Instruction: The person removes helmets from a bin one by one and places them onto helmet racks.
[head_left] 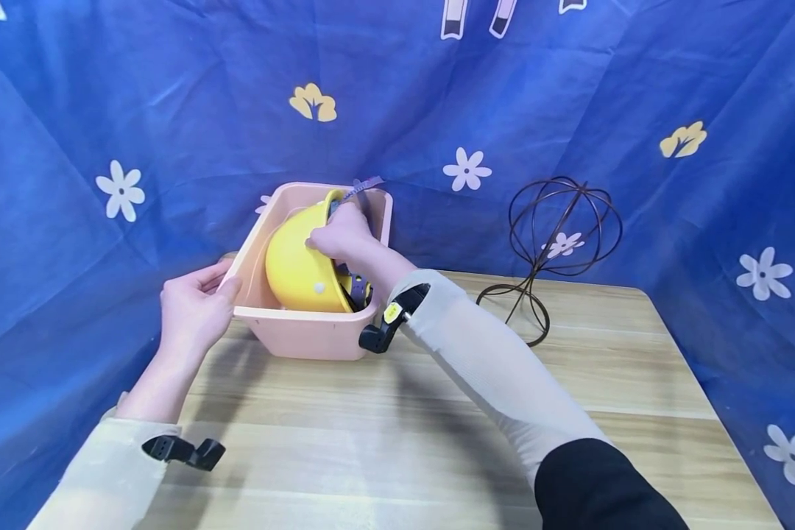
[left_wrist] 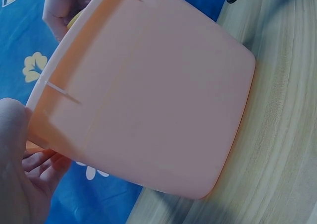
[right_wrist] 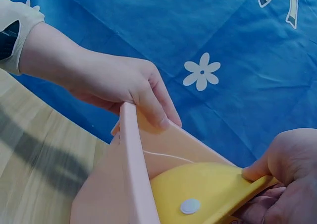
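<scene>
A yellow hard hat (head_left: 298, 258) lies on its side inside a pink plastic bin (head_left: 311, 335), its open underside facing right. My right hand (head_left: 347, 235) grips the hat's brim, thumb on the outer shell and fingers curled inside; the right wrist view shows the same pinch on the yellow edge. My left hand (head_left: 195, 302) holds the bin's near left corner, with the thumb over the rim and the fingers beneath it. Dark straps and a purple-blue adjuster (head_left: 359, 288) show within the hat. In the left wrist view the bin's wall (left_wrist: 163, 90) hides the hat almost entirely.
A dark wire stand with a round cage top (head_left: 565, 224) and a looped base stands at the back right of the wooden table (head_left: 371, 442). Blue patterned cloth (head_left: 397, 96) hangs behind the table and along both sides.
</scene>
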### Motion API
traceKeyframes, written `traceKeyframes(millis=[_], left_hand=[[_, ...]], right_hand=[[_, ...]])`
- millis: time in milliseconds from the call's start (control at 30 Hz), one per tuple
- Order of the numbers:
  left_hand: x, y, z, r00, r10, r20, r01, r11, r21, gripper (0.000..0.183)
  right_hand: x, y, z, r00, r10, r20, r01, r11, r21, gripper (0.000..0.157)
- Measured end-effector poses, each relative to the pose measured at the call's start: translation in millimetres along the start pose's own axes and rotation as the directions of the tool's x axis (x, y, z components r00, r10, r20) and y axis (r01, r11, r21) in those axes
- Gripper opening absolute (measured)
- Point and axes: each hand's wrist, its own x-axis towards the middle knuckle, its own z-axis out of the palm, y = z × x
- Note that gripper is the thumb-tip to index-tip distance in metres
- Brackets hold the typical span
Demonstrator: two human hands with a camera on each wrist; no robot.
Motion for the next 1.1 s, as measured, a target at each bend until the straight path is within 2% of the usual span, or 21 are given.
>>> traceKeyframes(millis=[100, 233, 367, 500, 667, 733, 933, 1100], left_hand=[[-0.2, -0.3, -1.6, 1.000, 0.000, -0.003, 0.000, 1.000, -0.004, 0.043], [-0.1, -1.7, -1.4, 1.000, 0.003, -0.008, -0.003, 1.000, 0.003, 0.043], [-0.3, -3.1, -2.3, 1.000, 0.003, -0.015, -0.003, 1.000, 0.019, 0.043], [-0.9, -2.2, -1.7, 1.000, 0.009, -0.011, -0.009, 1.000, 0.023, 0.043], [-0.7, -2.0, -0.2, 1.000, 0.021, -0.022, -0.020, 0.999, 0.039, 0.043], [-0.4, -1.7, 0.2, 0.999, 0.023, -0.023, -0.022, 0.999, 0.044, 0.043], [0.1, -1.1, 0.3, 1.000, 0.024, -0.011, -0.024, 0.998, 0.054, 0.044], [-0.1, -2.2, -1.0, 1.000, 0.020, -0.010, -0.019, 0.998, 0.052, 0.045]], right_hand=[[-2.0, -0.7, 0.8, 1.000, 0.014, -0.018, -0.013, 0.999, 0.048, 0.032], [-2.1, 1.9, -5.2, 0.999, 0.039, -0.021, -0.036, 0.995, 0.098, 0.016], [-0.1, 3.7, -14.6, 0.997, 0.072, -0.032, -0.065, 0.984, 0.166, 0.015], [-2.8, 1.2, -28.2, 0.997, 0.069, -0.037, -0.059, 0.973, 0.224, 0.015], [-9.3, -6.2, -45.5, 1.000, 0.005, 0.010, -0.009, 0.932, 0.362, 0.011], [-12.0, -8.6, -52.4, 1.000, -0.026, 0.012, 0.019, 0.922, 0.387, 0.010], [-18.2, -12.2, -69.0, 0.997, -0.072, -0.025, 0.077, 0.918, 0.389, 0.009], [-21.8, -14.6, -81.2, 0.995, -0.099, -0.024, 0.099, 0.879, 0.466, 0.009]])
